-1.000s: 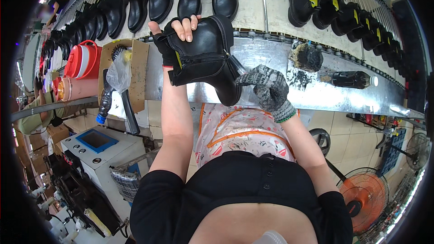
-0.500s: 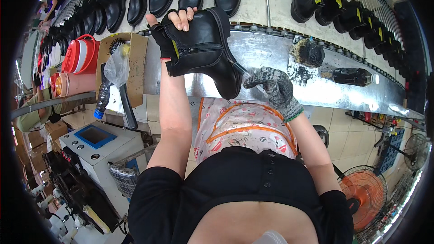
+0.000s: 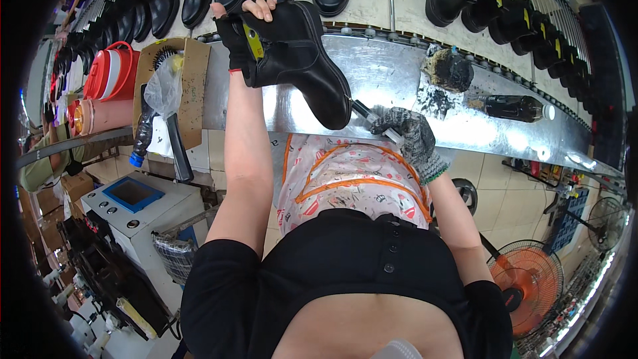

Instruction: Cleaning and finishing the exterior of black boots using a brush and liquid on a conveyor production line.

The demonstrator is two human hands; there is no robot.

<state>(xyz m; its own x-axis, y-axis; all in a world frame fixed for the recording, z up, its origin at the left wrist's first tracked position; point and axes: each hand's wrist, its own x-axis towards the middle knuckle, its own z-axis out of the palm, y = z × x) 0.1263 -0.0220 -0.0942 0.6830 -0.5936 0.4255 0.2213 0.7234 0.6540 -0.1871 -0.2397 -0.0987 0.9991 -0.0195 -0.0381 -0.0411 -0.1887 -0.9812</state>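
My left hand [image 3: 259, 9] grips a black ankle boot [image 3: 302, 63] by its upper, fingers over the far side. The boot is tilted, toe down toward me, and a yellow lining tag [image 3: 253, 42] shows in its opening. In a dark-stained grey knit glove, my right hand [image 3: 413, 141] closes around a slim tool that looks like a small brush [image 3: 363, 110], with a dark shaft and a pale handle end. Its tip meets or nearly touches the sole edge near the toe; the bristles are too small to make out.
A metal ledge [image 3: 292, 110] runs before me, with a blackened sponge-like lump [image 3: 449, 70] and a dark-liquid bottle [image 3: 517, 108] on it. Beyond is a conveyor [image 3: 372, 0] with rows of black boots. Left stand a cardboard box [image 3: 193, 80] and a red-lidded jug [image 3: 109, 110].
The boot has turned in my left hand, showing more of its opening and less of its sole edge. The brush has shifted from along the sole to nearer the toe.
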